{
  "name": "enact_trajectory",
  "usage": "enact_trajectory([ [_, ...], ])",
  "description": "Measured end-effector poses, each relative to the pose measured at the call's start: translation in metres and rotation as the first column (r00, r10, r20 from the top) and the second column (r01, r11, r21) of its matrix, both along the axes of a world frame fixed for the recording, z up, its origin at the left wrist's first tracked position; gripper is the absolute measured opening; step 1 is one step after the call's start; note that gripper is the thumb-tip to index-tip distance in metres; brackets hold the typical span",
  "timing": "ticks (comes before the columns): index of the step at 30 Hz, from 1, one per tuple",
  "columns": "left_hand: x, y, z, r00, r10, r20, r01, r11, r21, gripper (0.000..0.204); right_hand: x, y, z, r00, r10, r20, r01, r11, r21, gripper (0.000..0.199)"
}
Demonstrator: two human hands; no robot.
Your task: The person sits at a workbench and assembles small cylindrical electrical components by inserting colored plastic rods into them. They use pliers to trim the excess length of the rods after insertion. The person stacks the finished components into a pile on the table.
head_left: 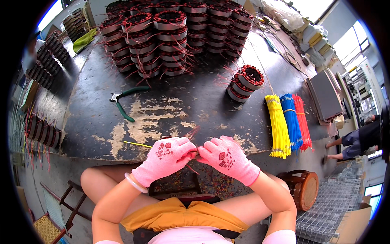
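Both my hands wear pink gloves and meet at their fingertips just off the table's near edge. My left hand (166, 157) is closed in a pinch, and a yellow wire (137, 144) sticks out to its left over the tabletop. My right hand (226, 157) pinches right against it. Thin red wires (194, 132) show above the meeting fingers, and another strand hangs below them. Between the fingertips, the exact point of contact is hidden. Green-handled cutting pliers (129, 101) lie spread on the table beyond my left hand.
Tall stacks of wound motor stators (170, 36) fill the table's back, with a short stack (246, 83) at right. Bundles of yellow (278, 126), blue (291, 122) and red wires (302, 122) lie at the right edge. A wooden stool (302, 189) stands below; another person (359, 140) is at far right.
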State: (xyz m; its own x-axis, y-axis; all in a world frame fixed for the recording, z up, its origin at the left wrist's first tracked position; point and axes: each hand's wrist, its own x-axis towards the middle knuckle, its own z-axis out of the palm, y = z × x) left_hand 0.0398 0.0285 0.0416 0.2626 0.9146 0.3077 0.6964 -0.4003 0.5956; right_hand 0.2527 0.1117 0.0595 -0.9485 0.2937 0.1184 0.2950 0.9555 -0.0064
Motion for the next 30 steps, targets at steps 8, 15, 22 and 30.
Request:
enact_trajectory([
  [8, 0.0, 0.001, -0.001, 1.0, -0.014, 0.015, 0.014, 1.0, -0.018, 0.012, -0.002, -0.022, -0.023, 0.743, -0.628, 0.233, 0.078, -0.265, -0.961, 0.032],
  [15, 0.004, -0.001, -0.001, 0.999, 0.041, -0.018, -0.041, 0.998, -0.036, 0.009, 0.006, -0.021, -0.013, 0.863, -0.256, -0.435, 0.236, 0.967, -0.1, 0.018],
  [22, -0.001, -0.004, -0.001, 0.999, 0.041, 0.034, -0.038, 0.996, -0.079, 0.008, 0.017, -0.016, -0.026, 0.9, -0.246, -0.359, 0.299, 0.949, 0.099, 0.016],
  [30, 0.02, 0.0, 0.025, 0.995, 0.07, -0.068, -0.063, 0.993, 0.101, 0.024, 0.005, -0.025, -0.014, 0.684, -0.552, -0.477, 0.148, 0.745, -0.65, 0.035],
])
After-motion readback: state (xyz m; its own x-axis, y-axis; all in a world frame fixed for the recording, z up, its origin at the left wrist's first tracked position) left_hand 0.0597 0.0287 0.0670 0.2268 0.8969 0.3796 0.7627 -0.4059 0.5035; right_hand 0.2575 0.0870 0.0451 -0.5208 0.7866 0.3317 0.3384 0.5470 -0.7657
